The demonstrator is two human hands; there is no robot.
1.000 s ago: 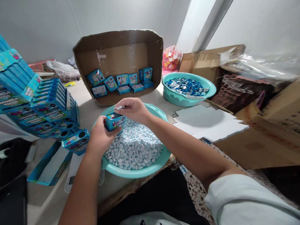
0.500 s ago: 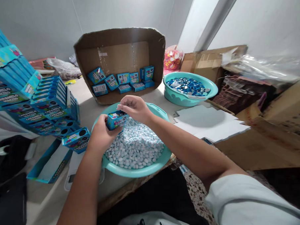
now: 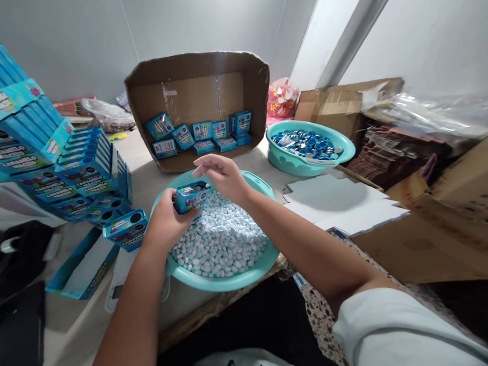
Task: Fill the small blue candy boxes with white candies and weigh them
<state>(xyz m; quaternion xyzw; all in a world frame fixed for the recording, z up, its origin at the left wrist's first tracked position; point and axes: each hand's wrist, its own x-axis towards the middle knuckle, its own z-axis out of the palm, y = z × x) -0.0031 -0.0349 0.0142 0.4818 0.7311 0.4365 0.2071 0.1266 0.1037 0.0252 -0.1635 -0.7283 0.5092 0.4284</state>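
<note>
My left hand (image 3: pixel 168 218) grips a small blue candy box (image 3: pixel 190 199) over the near left side of a turquoise basin (image 3: pixel 219 283). A dark opening shows in the box's top, with a white piece at its right edge. Just above the box hovers my right hand (image 3: pixel 222 176), its fingers loosely bent and apart, with nothing visible in them. Small white and pale blue candies (image 3: pixel 221 244) fill the basin. Left of my left hand, another blue box (image 3: pixel 126 229) stands on a white scale (image 3: pixel 120 277), partly covered by my forearm.
Stacked blue boxes (image 3: pixel 83 165) rise at the left, behind an open blue tray (image 3: pixel 82 267). A tipped cardboard carton (image 3: pixel 191 94) holds several blue boxes. Another turquoise basin (image 3: pixel 281 159) contains blue and silver round pieces. White card sheets (image 3: pixel 336 203) lie at the right.
My right hand's fingers have lifted off the box top and come apart, uncovering its dark opening. My left hand keeps the box in about the same place. The view has shifted slightly.
</note>
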